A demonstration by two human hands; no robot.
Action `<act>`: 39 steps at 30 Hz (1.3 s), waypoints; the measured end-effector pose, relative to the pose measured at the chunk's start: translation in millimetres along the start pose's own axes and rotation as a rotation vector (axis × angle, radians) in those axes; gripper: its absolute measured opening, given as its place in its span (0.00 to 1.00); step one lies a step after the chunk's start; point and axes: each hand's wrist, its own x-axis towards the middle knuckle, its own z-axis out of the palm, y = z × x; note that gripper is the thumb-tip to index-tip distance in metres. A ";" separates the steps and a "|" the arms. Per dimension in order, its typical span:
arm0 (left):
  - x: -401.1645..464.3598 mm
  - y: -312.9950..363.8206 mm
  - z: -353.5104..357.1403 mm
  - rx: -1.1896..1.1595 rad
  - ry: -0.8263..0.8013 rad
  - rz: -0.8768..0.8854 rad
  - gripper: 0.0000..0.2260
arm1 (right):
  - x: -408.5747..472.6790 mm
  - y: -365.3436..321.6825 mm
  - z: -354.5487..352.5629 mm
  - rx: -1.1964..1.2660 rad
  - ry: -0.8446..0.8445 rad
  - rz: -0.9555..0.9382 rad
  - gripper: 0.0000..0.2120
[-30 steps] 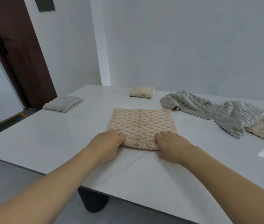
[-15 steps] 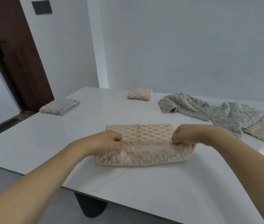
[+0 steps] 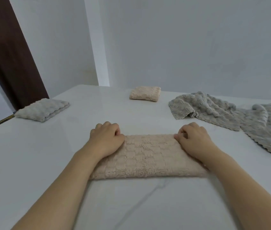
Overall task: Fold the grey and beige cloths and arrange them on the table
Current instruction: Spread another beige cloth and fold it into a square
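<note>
White marble-look bench w/ plain grey wall behind. I'm watching both hands working the half-folded beige cloth, which is lying flat at bench centre, directly in front of the person. Its long axis is running left-right, fold edge near, free edges far. Left hand is sitting on the far-left corner, right hand on the far-right; fingers are curling in, seemingly pinching the far edge, tho the grip itself is hidden under the knuckles. I'm judging the next fold goes end over end along that axis; both hands equally near. Folded grey cloth and folded beige cloth are lying further back, unfolded grey cloths far right.
</note>
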 end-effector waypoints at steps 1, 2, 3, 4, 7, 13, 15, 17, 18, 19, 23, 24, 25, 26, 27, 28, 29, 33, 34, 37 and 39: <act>1.1 -1.4 -1.6 -0.001 -0.036 0.035 0.05 | 2.0 2.3 -2.9 0.001 -0.038 -0.012 0.08; 2.0 -2.6 -2.8 0.006 -0.053 0.066 0.05 | 4.5 3.9 -4.7 0.007 -0.065 -0.024 0.08; 2.5 -3.6 -3.5 0.003 -0.049 0.083 0.04 | 6.8 4.5 -6.2 0.018 -0.082 -0.032 0.07; 2.5 -4.2 -3.7 -0.012 -0.044 0.087 0.04 | 8.7 4.8 -7.0 0.029 -0.097 -0.033 0.06; 2.3 -5.4 -3.4 -0.050 -0.029 0.126 0.04 | 11.1 4.3 -8.8 0.005 -0.160 -0.023 0.05; -1.8 -6.9 -9.0 -0.293 -0.015 0.194 0.09 | 10.8 3.6 -15.6 0.072 -0.160 -0.061 0.09; -1.2 -8.9 -8.5 -0.297 -0.026 0.157 0.09 | 9.8 2.6 -17.1 0.167 -0.146 -0.055 0.10; -0.3 -11.3 -8.2 -0.348 -0.046 0.136 0.08 | 7.7 0.9 -17.0 0.228 -0.115 -0.065 0.09; 0.2 -11.9 -8.6 -0.379 -0.064 0.137 0.07 | 6.6 1.4 -15.7 0.254 -0.089 -0.067 0.08; 0.4 -11.8 -9.4 -0.403 -0.081 0.139 0.07 | 6.0 3.0 -13.4 0.282 -0.056 -0.068 0.07; -0.1 -12.2 -11.5 -0.407 -0.093 0.153 0.09 | 8.9 12.3 -6.3 0.354 0.058 -0.067 0.04; -0.1 -12.0 -11.2 -0.397 -0.086 0.146 0.09 | 10.4 13.6 -6.0 0.375 0.073 -0.059 0.04; 0.0 -11.6 -10.6 -0.392 -0.081 0.133 0.09 | 12.0 14.9 -5.7 0.395 0.086 -0.049 0.03; 0.5 -11.7 -10.0 -0.393 -0.075 0.119 0.09 | 13.8 16.3 -5.2 0.409 0.096 -0.038 0.03; 1.3 -12.4 -8.9 -0.396 -0.066 0.107 0.09 | 15.8 18.0 -4.2 0.420 0.099 -0.029 0.03; 2.0 -13.1 -8.1 -0.397 -0.056 0.098 0.09 | 17.6 19.5 -3.1 0.435 0.094 -0.022 0.04; 2.6 -13.5 -7.4 -0.400 -0.045 0.089 0.08 | 19.3 20.6 -2.0 0.461 0.084 -0.017 0.04; 5.1 -12.7 -7.4 -0.450 0.011 0.064 0.06 | 24.9 22.1 1.2 0.534 0.061 -0.005 0.08; 5.3 -13.1 -7.6 -0.447 0.026 0.059 0.07 | 26.0 22.5 1.7 0.528 0.060 0.005 0.08; 6.7 -16.8 -7.7 -0.441 0.053 0.016 0.09 | 28.3 24.1 3.6 0.521 0.055 0.030 0.10; 7.0 -18.4 -6.9 -0.409 0.071 -0.017 0.10 | 28.2 23.2 4.2 0.490 0.068 0.029 0.08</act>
